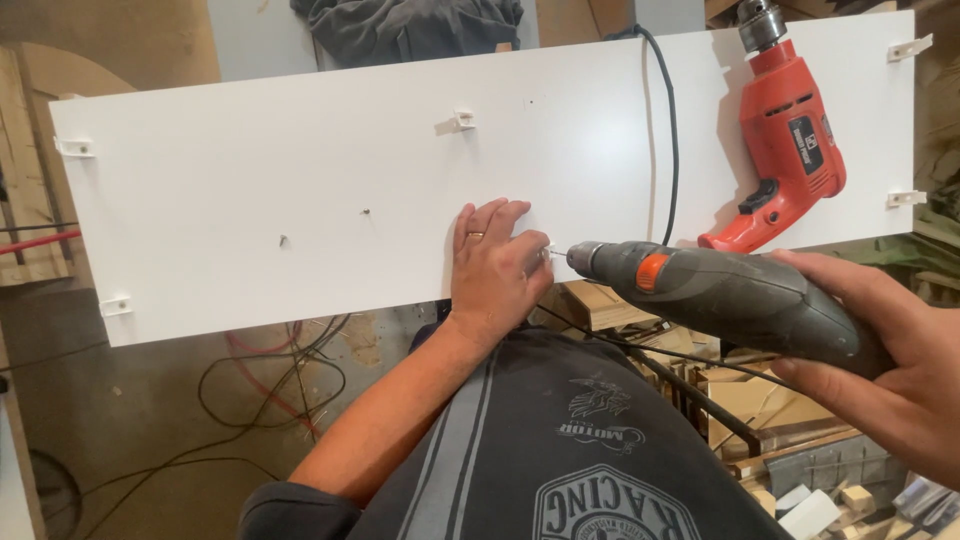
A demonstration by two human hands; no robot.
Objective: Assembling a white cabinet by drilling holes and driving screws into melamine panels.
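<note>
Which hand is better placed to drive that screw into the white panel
Right. The right hand grips the grey drill, its tip already at the screw. The left hand lies flat on the panel, steadying the screw.

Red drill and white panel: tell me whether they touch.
Touching. The head view shows the red drill lying flat on the white panel, with no gap.

Smooth matt white laminate panel (300, 190), matt dark grey plastic drill (740, 300) with orange collar, glossy red plastic drill (785, 140) with metal chuck, white plastic brackets (462, 119), rough wood offcuts (760, 400), black rubbery cable (670, 130)
</note>
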